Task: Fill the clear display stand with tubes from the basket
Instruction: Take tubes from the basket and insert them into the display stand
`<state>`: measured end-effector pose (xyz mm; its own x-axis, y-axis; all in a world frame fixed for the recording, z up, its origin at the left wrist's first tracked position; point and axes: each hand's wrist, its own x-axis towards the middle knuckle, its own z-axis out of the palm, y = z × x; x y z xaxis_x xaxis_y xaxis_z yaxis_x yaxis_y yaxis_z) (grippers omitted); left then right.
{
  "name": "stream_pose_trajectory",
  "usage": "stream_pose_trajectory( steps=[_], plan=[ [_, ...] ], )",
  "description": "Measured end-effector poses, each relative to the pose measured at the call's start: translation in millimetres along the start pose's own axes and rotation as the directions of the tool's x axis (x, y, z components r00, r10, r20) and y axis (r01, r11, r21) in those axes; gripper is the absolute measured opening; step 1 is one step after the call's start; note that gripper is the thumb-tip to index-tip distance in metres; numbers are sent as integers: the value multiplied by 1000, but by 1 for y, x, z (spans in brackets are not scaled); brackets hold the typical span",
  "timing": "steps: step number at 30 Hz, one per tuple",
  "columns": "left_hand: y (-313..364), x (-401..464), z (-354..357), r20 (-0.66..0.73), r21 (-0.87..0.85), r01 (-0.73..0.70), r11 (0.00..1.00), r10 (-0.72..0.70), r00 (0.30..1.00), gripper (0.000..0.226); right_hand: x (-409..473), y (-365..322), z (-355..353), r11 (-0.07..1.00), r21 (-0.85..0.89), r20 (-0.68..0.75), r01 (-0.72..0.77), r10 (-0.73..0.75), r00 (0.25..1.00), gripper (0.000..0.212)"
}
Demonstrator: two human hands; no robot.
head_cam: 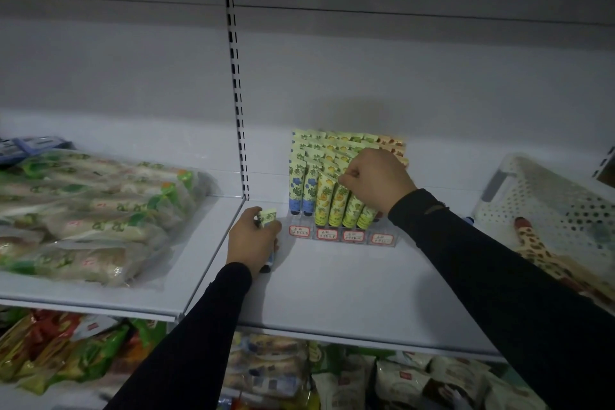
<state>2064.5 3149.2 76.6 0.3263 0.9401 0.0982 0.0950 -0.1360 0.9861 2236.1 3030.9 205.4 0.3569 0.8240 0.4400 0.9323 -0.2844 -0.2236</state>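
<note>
My left hand point(251, 238) grips a spare tube point(267, 217); right hand point(377, 181) pinches one into the display stand point(342, 236). Packed rows, so shoving could topple neighbours.

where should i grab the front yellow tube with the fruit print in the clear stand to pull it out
Pinch the yellow fruit-print tube at its flat crimped top end, coming from above and in front. It stands cap-down in the clear acrylic display stand, packed against neighbouring tubes, so its sides offer little room. The right hand is closed at those top edges; the left hand holds a blue-capped floral tube.
</note>
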Motion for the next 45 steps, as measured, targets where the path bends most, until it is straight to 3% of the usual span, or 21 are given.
stream_pose_trajectory(
  steps=[12, 18, 22, 25, 29, 33, 38, 41, 45],
  plan=[
    [4, -4, 0, -4, 0, 16, 1000, -16, 1000, 42, -1, 1, -3, 999, 10, 18, 36, -36, 999, 48],
    [9, -7, -3, 18, -48, -22, 999, 23, 1000, 34, -6, 1, -8, 998, 39, 7, 53, -53, 999, 51],
    [12, -9, -5, 38, -119, -28, 992, 33, 999, 29, -8, 2, -17, 998, 58, -78, 34, -29, 997, 53],
    [20, -11, -9, 91, -160, -41, 986, 56, 994, 22, -13, -1, -21, 996, 74, -171, 43, -30, 985, 42],
    [39, -13, -12, 134, -197, -53, 979, 81, 988, 15, -23, -18, -22, 983, 148, -191, 110, -81, 978, 43],
    [62, -19, -15, 192, -400, -6, 917, 90, 977, 4, -37, -36, -16, 957, 247, -95, 151, -131, 987, 45],
    [88, -32, -18, 299, -584, 96, 806, 103, 949, 7, -54, -48, 4, 924, 377, 120, 65, -118, 986, 34],
    [92, -33, -18, 305, -570, 79, 818, 121, 945, 14, -56, -49, 6, 897, 442, 195, 2, -98, 976, 33],
    [92, -34, -17, 293, -497, 32, 867, 133, 947, 21, -51, -51, -2, 841, 537, 121, -65, -1, 993, 25]
  ],
)
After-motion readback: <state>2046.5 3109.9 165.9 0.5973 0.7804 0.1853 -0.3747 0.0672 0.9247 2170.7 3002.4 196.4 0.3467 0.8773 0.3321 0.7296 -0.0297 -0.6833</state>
